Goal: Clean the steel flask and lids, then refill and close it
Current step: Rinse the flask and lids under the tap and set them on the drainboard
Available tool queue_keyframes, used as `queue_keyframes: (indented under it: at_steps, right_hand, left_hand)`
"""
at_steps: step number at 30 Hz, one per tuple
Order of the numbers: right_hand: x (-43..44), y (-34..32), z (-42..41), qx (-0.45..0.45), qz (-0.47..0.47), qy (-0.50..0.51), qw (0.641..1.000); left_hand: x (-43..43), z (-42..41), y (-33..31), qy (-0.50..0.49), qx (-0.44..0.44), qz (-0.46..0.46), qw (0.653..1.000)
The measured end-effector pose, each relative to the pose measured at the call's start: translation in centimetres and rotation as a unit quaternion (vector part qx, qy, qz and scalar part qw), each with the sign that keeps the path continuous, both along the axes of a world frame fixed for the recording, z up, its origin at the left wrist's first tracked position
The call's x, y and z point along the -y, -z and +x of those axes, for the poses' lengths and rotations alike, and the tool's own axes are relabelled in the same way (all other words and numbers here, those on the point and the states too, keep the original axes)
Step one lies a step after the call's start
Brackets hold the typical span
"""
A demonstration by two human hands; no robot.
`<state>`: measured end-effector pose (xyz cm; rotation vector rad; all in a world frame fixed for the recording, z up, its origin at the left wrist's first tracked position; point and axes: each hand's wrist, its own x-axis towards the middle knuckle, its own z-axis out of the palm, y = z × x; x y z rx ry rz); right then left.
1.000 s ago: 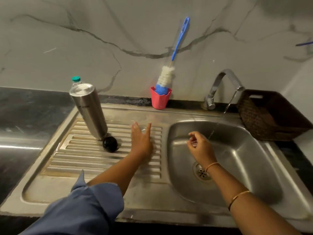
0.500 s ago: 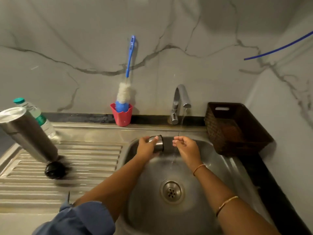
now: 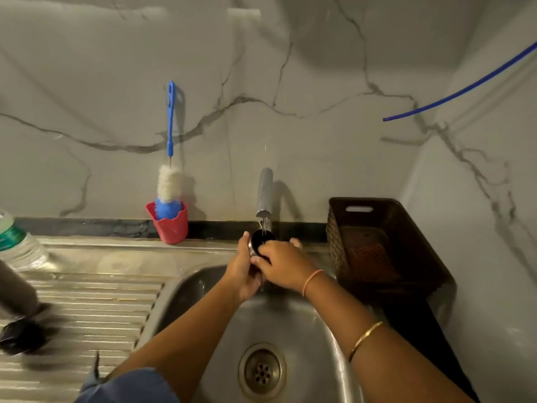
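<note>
My left hand [image 3: 242, 267] grips a small steel lid cup [image 3: 259, 239] under the running tap [image 3: 265, 193], its dark opening facing up into the thin stream. My right hand [image 3: 283, 264] is on the lid too, fingers curled over its front rim. Both hands are over the back of the sink basin [image 3: 290, 330]. The steel flask [image 3: 14, 289] leans upside down at the far left of the ribbed drainboard [image 3: 96, 309], mostly cut off by the frame edge. A black lid [image 3: 21, 335] lies by its mouth, blurred.
A red cup [image 3: 171, 225] holding a blue-handled bottle brush [image 3: 171, 158] stands behind the drainboard. A plastic water bottle [image 3: 17, 245] sits at the far left. A dark woven basket [image 3: 380, 245] stands right of the basin. The drain [image 3: 262, 370] is below my arms.
My left hand picked the steel lid off the drainboard and brought it under the tap. My right hand closed onto it. The view swung right, pushing the flask to the left edge.
</note>
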<state>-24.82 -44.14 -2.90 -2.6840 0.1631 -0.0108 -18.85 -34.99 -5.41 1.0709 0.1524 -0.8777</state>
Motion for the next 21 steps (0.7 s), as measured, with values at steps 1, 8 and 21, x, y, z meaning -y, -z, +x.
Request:
queue_keyframes:
  at_steps: [1, 8, 21]
  right_hand:
    - [0.0, -0.1, 0.3, -0.013, -0.072, -0.013, 0.997]
    - [0.5, 1.0, 1.6, 0.014, 0.088, -0.035, 0.995]
    - [1.0, 2.8, 4.7, 0.061, 0.478, 0.412, 0.774]
  left_hand:
    - [0.2, 0.3, 0.1, 0.008, 0.003, 0.009, 1.000]
    - [-0.6, 1.9, 0.8, 0.035, -0.003, 0.053, 0.998]
    - [0.8, 0.3, 0.6, -0.002, 0.055, 0.066, 0.996]
